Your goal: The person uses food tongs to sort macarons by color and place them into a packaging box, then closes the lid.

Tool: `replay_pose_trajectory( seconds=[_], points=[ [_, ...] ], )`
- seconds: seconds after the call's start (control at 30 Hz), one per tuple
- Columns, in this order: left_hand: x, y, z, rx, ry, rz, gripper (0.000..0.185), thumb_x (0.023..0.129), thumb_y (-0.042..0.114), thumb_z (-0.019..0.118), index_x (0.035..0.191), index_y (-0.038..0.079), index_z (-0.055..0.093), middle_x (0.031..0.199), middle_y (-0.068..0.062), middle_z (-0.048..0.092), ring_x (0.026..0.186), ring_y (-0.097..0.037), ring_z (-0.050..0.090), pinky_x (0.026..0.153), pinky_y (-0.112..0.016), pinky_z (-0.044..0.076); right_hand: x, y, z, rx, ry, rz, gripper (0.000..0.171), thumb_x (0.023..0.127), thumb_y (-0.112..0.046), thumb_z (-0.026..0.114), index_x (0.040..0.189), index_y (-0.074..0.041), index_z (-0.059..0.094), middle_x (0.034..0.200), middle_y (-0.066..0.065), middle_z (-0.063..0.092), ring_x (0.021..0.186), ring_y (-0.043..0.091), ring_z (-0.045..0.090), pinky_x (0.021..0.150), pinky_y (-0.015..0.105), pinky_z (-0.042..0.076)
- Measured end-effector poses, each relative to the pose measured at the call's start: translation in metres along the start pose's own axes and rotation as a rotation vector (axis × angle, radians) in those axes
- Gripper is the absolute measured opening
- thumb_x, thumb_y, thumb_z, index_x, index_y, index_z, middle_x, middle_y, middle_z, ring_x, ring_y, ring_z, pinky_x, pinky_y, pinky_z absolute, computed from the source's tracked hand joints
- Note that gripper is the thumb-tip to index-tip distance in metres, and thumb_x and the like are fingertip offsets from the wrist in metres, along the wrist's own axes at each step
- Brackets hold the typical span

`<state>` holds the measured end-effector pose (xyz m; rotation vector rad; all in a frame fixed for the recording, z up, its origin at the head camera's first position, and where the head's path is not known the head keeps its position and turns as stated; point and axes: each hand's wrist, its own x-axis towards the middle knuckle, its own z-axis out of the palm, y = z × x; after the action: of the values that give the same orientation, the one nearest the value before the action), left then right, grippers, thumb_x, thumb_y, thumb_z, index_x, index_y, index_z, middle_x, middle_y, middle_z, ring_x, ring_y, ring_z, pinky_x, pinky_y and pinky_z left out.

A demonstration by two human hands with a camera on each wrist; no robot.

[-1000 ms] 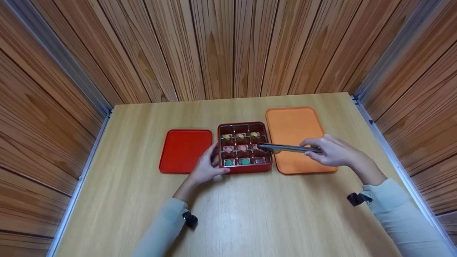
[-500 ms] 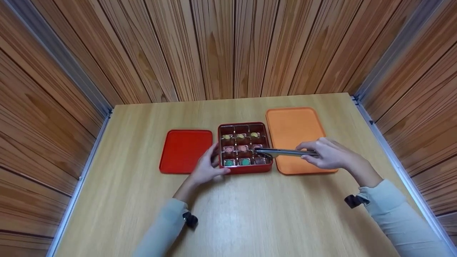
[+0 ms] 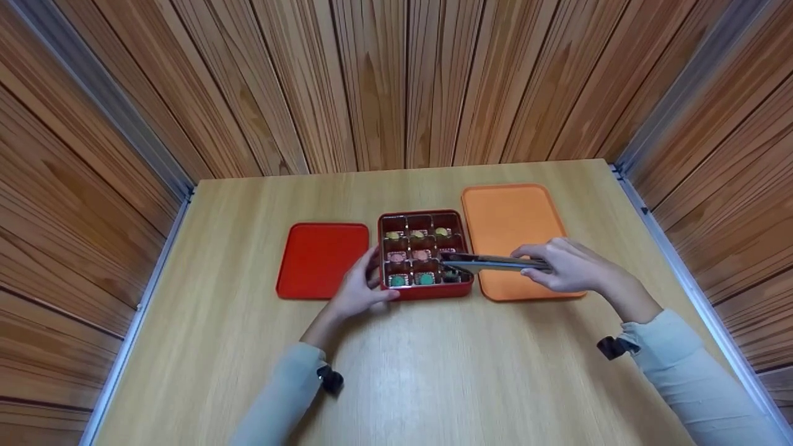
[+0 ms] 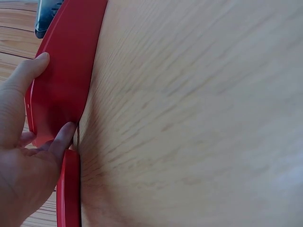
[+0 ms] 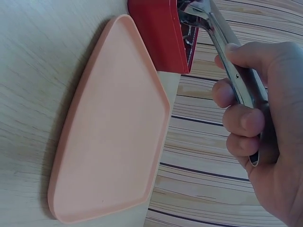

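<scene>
Red box (image 3: 425,255): it is sitting in the middle of the tabletop (image 3: 396,371), open on top, so the little sweets in its nine small squares are easy to reach.
Left hand (image 3: 358,290): it is gripping the near left corner of the red box, thumb on one side and fingers on the other, which looks like a way to stop the box from sliding.
Right hand (image 3: 573,266): it is curling its fingers around the metal tongs (image 3: 495,262), just to the right of the red box.
Tongs: they are lying almost flat, and their tips are reaching into the right side of the red box, over the front right square. I cannot tell if they are pinching a sweet.
Orange tray (image 3: 514,238): it is lying flat, just right of the red box, under the right hand.
Red lid (image 3: 322,260): it is lying flat, just left of the red box, out of the way.
</scene>
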<state>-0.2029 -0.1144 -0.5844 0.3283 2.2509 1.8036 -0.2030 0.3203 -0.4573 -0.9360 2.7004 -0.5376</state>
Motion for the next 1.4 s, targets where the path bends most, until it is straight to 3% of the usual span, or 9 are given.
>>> replay_pose_trajectory(
  seconds=[0.27,0.47,0.67,0.9,1.07,1.4],
  points=[
    [0.001,0.001,0.0,-0.011,-0.003,-0.004,0.117,0.087,0.003,0.095,0.18,0.005,0.022,0.18,-0.026,0.04,0.169,-0.044,0.04,0.134,-0.053,0.045,0.0,0.0,0.0,0.012,0.016,0.007,0.033,0.107,-0.019,0.073,0.138,-0.006,0.075,0.068,-0.012,0.05,0.049,-0.003,0.035,0.048,0.018,0.031],
    [0.001,-0.003,-0.001,0.001,-0.011,0.017,0.118,0.088,0.009,0.096,0.179,0.004,0.022,0.178,-0.028,0.041,0.168,-0.047,0.041,0.133,-0.055,0.046,-0.001,0.006,0.0,0.04,0.076,-0.005,0.033,0.108,-0.019,0.073,0.138,-0.005,0.073,0.068,-0.013,0.049,0.052,-0.003,0.037,0.048,0.018,0.03],
    [0.002,-0.007,-0.003,0.027,0.003,0.069,0.119,0.085,0.019,0.101,0.178,0.002,0.027,0.173,-0.029,0.047,0.162,-0.044,0.048,0.129,-0.045,0.053,-0.004,0.019,0.0,0.051,0.152,-0.023,0.032,0.107,-0.015,0.074,0.137,-0.002,0.073,0.069,-0.012,0.05,0.053,-0.004,0.036,0.048,0.018,0.028],
    [0.001,-0.002,-0.001,0.014,-0.004,0.013,0.118,0.088,0.009,0.097,0.179,0.003,0.022,0.178,-0.028,0.04,0.168,-0.047,0.039,0.134,-0.055,0.045,-0.012,0.036,0.003,0.063,0.208,0.001,0.032,0.108,-0.013,0.074,0.138,-0.002,0.073,0.068,-0.013,0.046,0.052,-0.005,0.035,0.048,0.018,0.03],
    [0.001,-0.001,0.0,-0.011,0.007,0.002,0.116,0.088,0.003,0.095,0.179,0.003,0.023,0.179,-0.027,0.04,0.169,-0.046,0.039,0.135,-0.055,0.044,-0.018,0.047,0.004,0.066,0.243,0.054,0.035,0.108,-0.014,0.074,0.14,0.0,0.072,0.071,-0.008,0.052,0.054,-0.003,0.039,0.048,0.02,0.034],
    [0.0,-0.001,0.0,0.001,0.005,-0.002,0.117,0.087,0.005,0.095,0.179,0.003,0.023,0.178,-0.028,0.041,0.168,-0.046,0.04,0.134,-0.055,0.046,-0.026,0.072,0.015,0.062,0.336,0.1,0.037,0.106,-0.011,0.075,0.14,0.003,0.07,0.068,-0.007,0.05,0.053,-0.003,0.037,0.047,0.021,0.033]
  ],
)
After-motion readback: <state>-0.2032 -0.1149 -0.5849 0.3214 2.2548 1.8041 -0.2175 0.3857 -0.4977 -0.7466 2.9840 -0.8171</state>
